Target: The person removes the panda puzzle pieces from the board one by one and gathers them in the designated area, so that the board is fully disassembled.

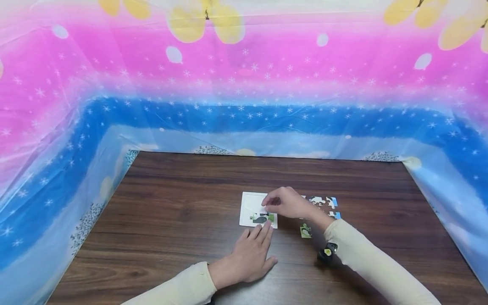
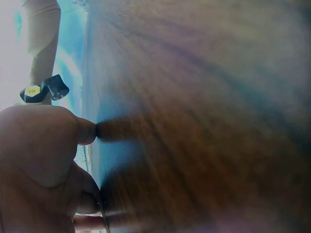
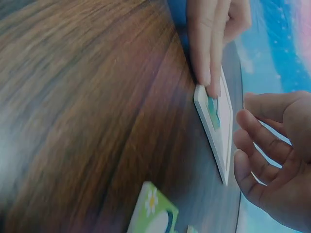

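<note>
A white puzzle tray (image 1: pixel 249 199) lies on the table, with a few joined puzzle pieces (image 1: pixel 260 219) showing green and dark grey in its near part. My left hand (image 1: pixel 251 254) lies flat at the tray's near edge, its straight fingertips resting on the pieces at the near right corner. Above the tray's right side hovers my right hand (image 1: pixel 289 203), its fingers loosely bent. Nothing shows between those fingers in the right wrist view, where the tray (image 3: pixel 218 141) stands beside them.
Several loose puzzle pieces (image 1: pixel 331 202) are spread right of the tray, partly hidden by the right forearm. Nearer me lies a green piece (image 1: pixel 306 231) with a flower print. A patterned cloth (image 1: pixel 244 118) hangs around the dark wooden table (image 1: pixel 183 190).
</note>
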Tool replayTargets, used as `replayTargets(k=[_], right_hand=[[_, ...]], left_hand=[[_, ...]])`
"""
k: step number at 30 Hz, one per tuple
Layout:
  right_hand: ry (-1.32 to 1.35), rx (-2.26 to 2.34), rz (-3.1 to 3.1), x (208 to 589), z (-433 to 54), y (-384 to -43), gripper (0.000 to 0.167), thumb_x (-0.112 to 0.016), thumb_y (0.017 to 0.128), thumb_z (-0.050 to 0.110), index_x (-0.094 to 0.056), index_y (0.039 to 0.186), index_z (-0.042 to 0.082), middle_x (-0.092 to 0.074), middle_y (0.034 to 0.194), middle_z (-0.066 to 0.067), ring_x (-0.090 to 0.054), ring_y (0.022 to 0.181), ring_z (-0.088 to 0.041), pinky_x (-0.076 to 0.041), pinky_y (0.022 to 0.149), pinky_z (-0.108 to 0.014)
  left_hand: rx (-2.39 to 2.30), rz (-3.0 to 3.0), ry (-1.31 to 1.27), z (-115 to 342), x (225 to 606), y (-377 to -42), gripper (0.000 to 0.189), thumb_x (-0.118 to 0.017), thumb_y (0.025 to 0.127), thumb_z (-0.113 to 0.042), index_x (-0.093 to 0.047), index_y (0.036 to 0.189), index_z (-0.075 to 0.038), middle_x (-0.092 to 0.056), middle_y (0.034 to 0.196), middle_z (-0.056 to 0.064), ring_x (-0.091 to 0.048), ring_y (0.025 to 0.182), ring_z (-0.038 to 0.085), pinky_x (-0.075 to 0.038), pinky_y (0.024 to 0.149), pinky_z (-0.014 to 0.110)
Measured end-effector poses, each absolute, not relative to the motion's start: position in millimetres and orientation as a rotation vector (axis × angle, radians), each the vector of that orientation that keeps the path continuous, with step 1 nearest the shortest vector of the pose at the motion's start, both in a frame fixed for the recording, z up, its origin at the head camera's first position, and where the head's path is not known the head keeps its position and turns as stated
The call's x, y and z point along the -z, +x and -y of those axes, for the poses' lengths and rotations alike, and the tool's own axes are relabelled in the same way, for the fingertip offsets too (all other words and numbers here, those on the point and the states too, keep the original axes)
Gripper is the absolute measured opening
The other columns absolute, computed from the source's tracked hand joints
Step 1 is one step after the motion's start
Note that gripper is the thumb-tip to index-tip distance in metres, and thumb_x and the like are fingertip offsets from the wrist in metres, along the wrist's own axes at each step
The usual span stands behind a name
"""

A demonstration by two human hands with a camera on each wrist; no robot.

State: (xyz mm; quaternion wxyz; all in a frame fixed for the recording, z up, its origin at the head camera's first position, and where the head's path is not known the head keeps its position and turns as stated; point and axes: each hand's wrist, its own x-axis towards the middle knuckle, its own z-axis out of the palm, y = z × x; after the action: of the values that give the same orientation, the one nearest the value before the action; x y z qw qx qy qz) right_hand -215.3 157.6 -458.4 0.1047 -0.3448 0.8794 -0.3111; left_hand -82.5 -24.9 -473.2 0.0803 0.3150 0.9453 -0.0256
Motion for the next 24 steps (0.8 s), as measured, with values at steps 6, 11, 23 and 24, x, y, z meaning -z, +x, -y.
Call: replayTargets(k=[6, 11, 23, 24], right_hand=[[-1.049, 0.864, -2.562, 462, -141, -214, 0.012, -0.073, 0.096, 0.015, -0.08, 0.106, 0.014, -0.076, 0.099, 0.005, -0.068, 0.084, -0.003, -0.057, 0.076, -0.027], [-1.06, 0.807, -2.559, 463, -133, -211, 0.013, -0.073, 0.096, 0.015, -0.081, 0.106, 0.013, -0.075, 0.096, 0.005, -0.068, 0.085, -0.003, -0.057, 0.077, -0.026], [-1.045, 0.768, -2.567, 468, -128, -213, 0.008, -0.074, 0.094, 0.014, -0.08, 0.098, 0.016, -0.07, 0.091, 0.009, -0.064, 0.083, -0.003, -0.055, 0.074, -0.025], [-1.043, 0.773, -2.566, 469, -127, -213, 0.006, -0.074, 0.094, 0.014, -0.079, 0.097, 0.016, -0.069, 0.09, 0.01, -0.063, 0.082, -0.003, -0.054, 0.074, -0.025]], left_hand=[[0.056, -2.811, 0.938, 25, 474, -83, 0.075, -0.037, 0.106, -0.056, -0.033, 0.159, -0.004, -0.025, 0.168, 0.012, -0.031, 0.152, 0.025, -0.034, 0.117, 0.045], [0.043, -2.799, 0.942, 26, 474, -84, 0.077, -0.036, 0.105, -0.057, -0.032, 0.16, -0.003, -0.025, 0.168, 0.012, -0.03, 0.153, 0.025, -0.034, 0.117, 0.047], [0.084, -2.811, 0.957, 26, 472, -85, 0.078, -0.038, 0.104, -0.059, -0.034, 0.159, -0.004, -0.028, 0.167, 0.011, -0.032, 0.152, 0.024, -0.035, 0.117, 0.047], [0.085, -2.811, 0.96, 26, 472, -85, 0.078, -0.038, 0.104, -0.059, -0.034, 0.159, -0.005, -0.028, 0.167, 0.011, -0.032, 0.152, 0.024, -0.035, 0.116, 0.046]])
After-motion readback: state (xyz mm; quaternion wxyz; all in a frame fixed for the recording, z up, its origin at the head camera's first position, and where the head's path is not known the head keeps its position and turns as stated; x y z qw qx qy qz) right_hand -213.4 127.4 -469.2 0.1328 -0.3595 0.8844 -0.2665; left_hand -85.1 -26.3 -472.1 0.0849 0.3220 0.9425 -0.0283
